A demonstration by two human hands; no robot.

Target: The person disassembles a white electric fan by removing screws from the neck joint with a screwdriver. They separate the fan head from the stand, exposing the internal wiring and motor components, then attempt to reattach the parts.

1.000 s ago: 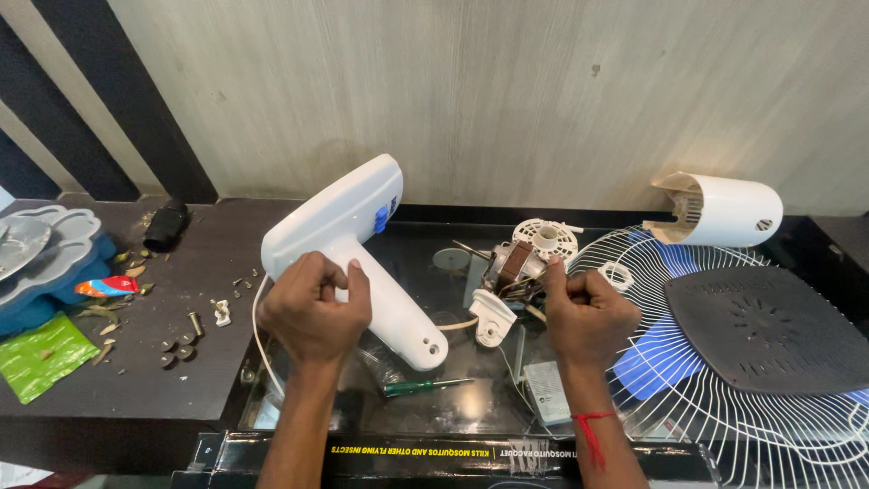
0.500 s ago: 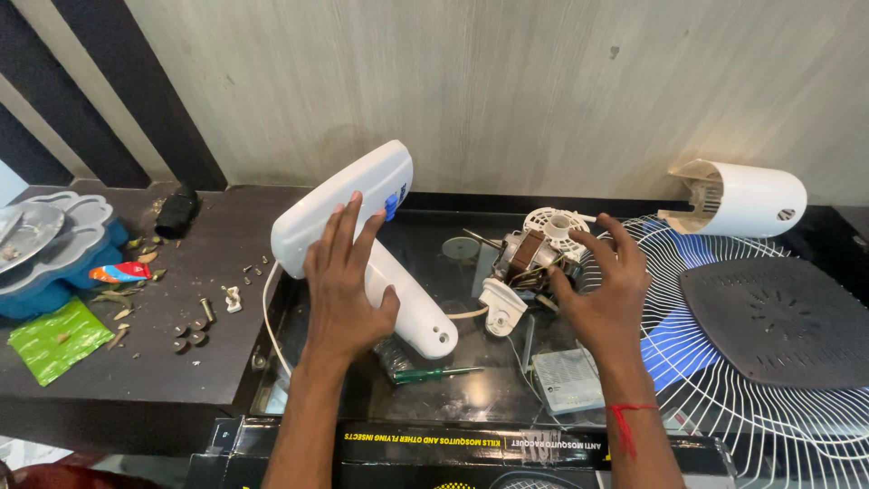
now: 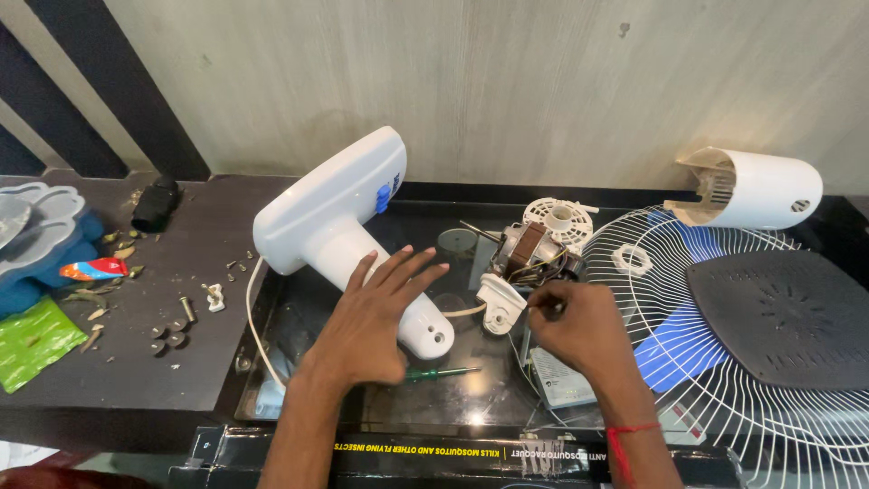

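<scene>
The white fan stand is lain on the glass desk and is touched by the open left hand. A wire beside the motor is pinched in the closed grip of the right hand.

Far right: white cylindrical motor cover on its side. Right — wire fan guard over blue blades. Left: loose screws (scattered), green packet.

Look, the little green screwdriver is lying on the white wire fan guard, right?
Not quite. In the head view the green screwdriver lies on the dark glass tabletop, just below the white fan stand and near the left hand. The wire fan guard sits farther right.
</scene>
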